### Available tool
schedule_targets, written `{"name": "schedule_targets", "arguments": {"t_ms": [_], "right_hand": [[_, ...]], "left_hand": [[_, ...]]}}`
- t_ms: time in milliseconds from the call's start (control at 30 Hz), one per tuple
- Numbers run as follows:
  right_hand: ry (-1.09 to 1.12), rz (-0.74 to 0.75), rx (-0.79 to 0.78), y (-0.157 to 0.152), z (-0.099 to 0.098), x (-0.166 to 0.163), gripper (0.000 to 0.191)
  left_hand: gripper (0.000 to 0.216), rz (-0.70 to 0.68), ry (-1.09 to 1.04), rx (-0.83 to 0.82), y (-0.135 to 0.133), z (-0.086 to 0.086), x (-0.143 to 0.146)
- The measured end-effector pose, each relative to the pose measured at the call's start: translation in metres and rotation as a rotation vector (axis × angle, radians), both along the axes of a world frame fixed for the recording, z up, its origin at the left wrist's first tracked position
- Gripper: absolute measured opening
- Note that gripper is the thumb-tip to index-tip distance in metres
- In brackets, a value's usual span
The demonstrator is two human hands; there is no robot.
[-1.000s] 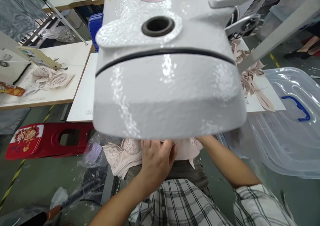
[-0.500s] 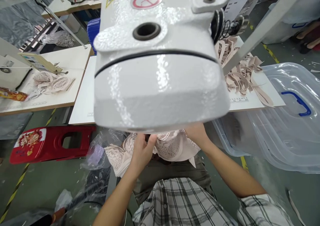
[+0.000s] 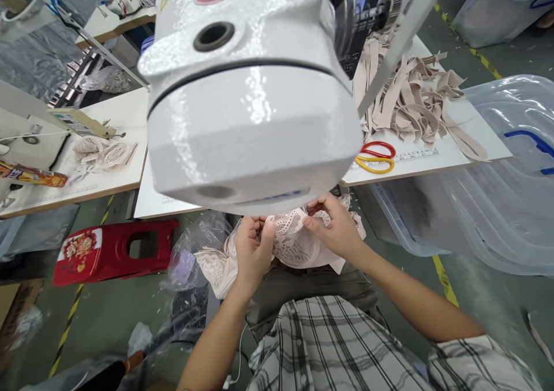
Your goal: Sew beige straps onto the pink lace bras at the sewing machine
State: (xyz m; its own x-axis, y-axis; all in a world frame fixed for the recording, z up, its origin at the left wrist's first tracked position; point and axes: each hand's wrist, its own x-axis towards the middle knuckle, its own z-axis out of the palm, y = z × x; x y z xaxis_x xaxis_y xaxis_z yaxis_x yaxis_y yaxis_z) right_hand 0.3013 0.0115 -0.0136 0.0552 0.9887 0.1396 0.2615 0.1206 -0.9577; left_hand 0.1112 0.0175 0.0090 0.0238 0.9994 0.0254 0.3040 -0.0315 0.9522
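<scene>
A pale pink lace garment piece (image 3: 294, 244) lies bunched on my lap, just below the white sewing machine head (image 3: 251, 102). My left hand (image 3: 253, 249) grips its left part, fingers curled round the lace. My right hand (image 3: 335, 226) pinches the lace on the right, thumb and fingers pressed together. More lace (image 3: 214, 267) hangs off to the left of my left hand. The machine head hides the area above my hands.
A white table (image 3: 437, 160) carries a heap of beige straps (image 3: 411, 96) and red and yellow scissors (image 3: 375, 155). A clear plastic bin (image 3: 497, 183) stands at right. A red stool (image 3: 115, 249) lies at left, with clear plastic bags (image 3: 194, 252) beside it.
The view has swung so the machine head sits further left and the scissors show. Both hands have come out from under the machine and now hold the lace apart between them.
</scene>
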Motion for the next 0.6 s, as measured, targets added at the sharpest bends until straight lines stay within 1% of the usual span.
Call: {"name": "schedule_targets", "arguments": {"t_ms": [67,233,433,600], "right_hand": [[-0.001,-0.007,0.009,-0.0003,0.0004,0.0006,0.033],[-0.001,0.006,0.019,-0.0006,0.0016,0.0018,0.035],[0.006,0.008,0.030,-0.0012,0.0034,0.0036,0.033],[0.033,0.029,0.052,-0.0035,0.0028,0.0028,0.035]], "left_hand": [[0.031,0.015,0.018,0.039,-0.0010,-0.0010,0.0012],[0.037,0.031,0.084,0.075,-0.0031,-0.0055,0.0024],[0.040,0.066,0.259,0.237,-0.0024,-0.0055,0.0035],[0.038,0.076,0.294,0.246,-0.0020,-0.0026,0.0040]]}}
